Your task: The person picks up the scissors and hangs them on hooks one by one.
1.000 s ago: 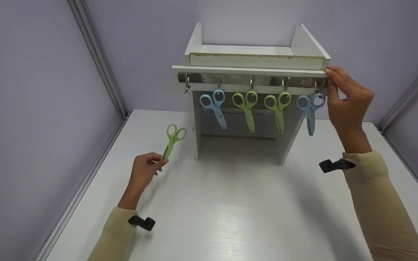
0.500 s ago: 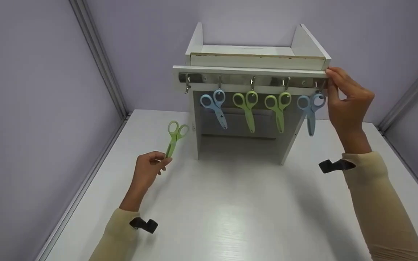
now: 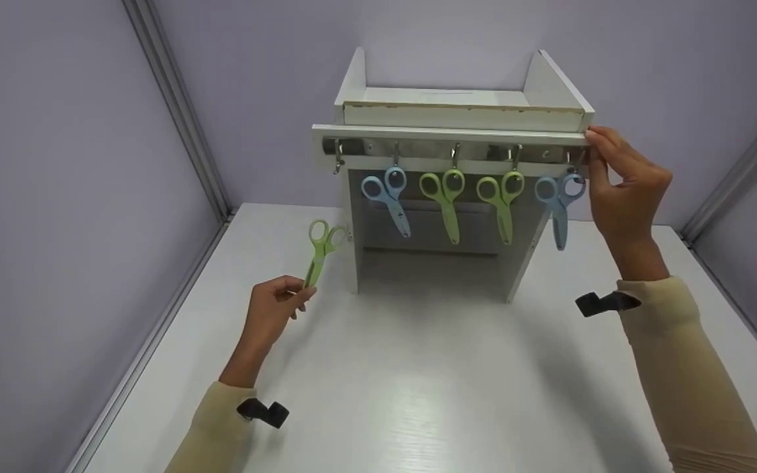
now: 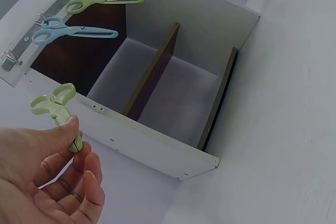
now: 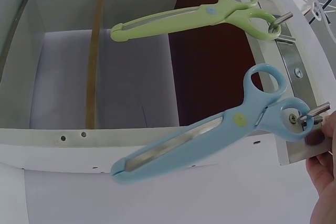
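The left hand (image 3: 272, 309) is pinching green scissors (image 3: 321, 250) by the closed blade tips, left of centre. They look light, stiff and smooth; the right hand (image 3: 621, 190) is gripping the hook rail (image 3: 451, 150).

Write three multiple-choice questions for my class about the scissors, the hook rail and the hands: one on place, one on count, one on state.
1. Where is the empty hook?
A. left end of the hook rail
B. middle
C. right end

2. How many scissors hang from the rail?
A. three
B. four
C. six

3. What is the left hand doing?
A. lying flat on the table
B. pinching the green scissors by the blade end
C. gripping the rail

Answers: 1 A, the leftmost hook carries nothing. 2 B, blue, green, green, blue hang in a row. 3 B, its fingers close on the blades, handles pointing up; the right hand holds the rail's end.
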